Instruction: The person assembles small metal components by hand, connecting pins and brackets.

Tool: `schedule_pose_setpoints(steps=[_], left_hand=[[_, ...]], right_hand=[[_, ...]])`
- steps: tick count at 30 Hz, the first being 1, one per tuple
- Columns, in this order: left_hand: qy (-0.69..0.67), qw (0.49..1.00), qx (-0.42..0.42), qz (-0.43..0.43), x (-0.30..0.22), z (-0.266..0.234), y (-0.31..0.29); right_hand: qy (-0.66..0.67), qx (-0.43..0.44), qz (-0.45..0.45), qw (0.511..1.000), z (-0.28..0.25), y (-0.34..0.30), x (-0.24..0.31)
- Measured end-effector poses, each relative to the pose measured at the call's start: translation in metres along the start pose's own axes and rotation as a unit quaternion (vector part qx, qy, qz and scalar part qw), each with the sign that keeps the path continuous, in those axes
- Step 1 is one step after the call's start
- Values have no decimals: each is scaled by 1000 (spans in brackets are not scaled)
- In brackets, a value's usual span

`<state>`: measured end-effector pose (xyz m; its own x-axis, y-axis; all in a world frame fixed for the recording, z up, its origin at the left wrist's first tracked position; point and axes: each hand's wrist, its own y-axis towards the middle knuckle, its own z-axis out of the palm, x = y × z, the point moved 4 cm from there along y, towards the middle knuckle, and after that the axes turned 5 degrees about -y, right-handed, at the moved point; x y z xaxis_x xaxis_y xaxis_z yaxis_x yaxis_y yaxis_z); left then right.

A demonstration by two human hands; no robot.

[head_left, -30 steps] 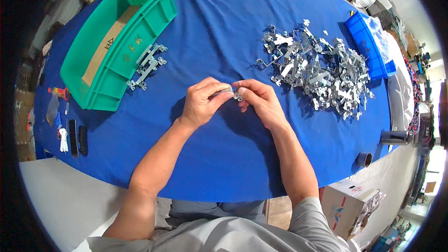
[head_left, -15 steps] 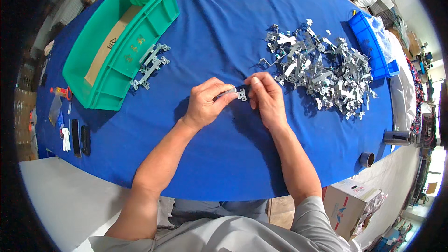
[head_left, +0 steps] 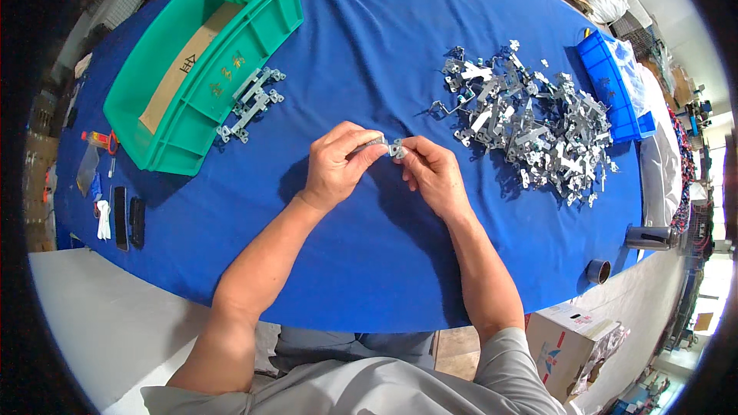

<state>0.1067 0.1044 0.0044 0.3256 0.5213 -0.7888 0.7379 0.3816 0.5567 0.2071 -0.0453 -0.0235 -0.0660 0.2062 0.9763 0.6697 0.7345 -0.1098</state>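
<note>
Between finger and thumb, my left hand [head_left: 332,167] grips a small silver metal bracket [head_left: 394,150] above the middle of the blue cloth. The bracket's holed end sticks out to the right; its other part is mostly covered by my fingers. My right hand [head_left: 437,178] is closed, its thumb and forefinger pinching at that holed end. Whether a smaller piece sits between those fingertips I cannot tell. Several like brackets [head_left: 252,110] lie together on the left, against a green bin. A large heap of loose metal brackets [head_left: 530,123] spreads over the cloth on the right.
The green plastic bin [head_left: 246,38] holds a strip of cardboard. A blue crate [head_left: 607,81] with clear plastic stands at the far right. Along the table's right edge are a dark cup [head_left: 599,270] and a tumbler [head_left: 649,237]; two black objects [head_left: 128,219] lie at the left edge.
My right hand has moved left and closed in on the bracket's free end, which it was apart from before. The left hand keeps its grip. The whole view has shifted slightly.
</note>
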Motion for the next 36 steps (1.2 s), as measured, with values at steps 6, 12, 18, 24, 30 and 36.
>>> schedule_pose_setpoints(steps=[6,12,18,24,30,36], left_hand=[[-17,1000,8,-15,4,1,1],[-13,1000,15,-13,4,1,0],[-11,999,31,-4,3,4,-2],[-13,999,48,1,4,6,-2],[-9,997,78,-8,1,8,-1],[9,1000,-3,8,2,2,-1]], right_hand=[[-12,-8,-2,1000,0,1,-1],[-17,-7,-13,1000,0,0,-1],[41,-1,-19,999,0,1,-3],[150,52,1,987,-4,3,0],[141,-12,-31,990,-7,4,-2],[97,8,42,994,-5,2,0]])
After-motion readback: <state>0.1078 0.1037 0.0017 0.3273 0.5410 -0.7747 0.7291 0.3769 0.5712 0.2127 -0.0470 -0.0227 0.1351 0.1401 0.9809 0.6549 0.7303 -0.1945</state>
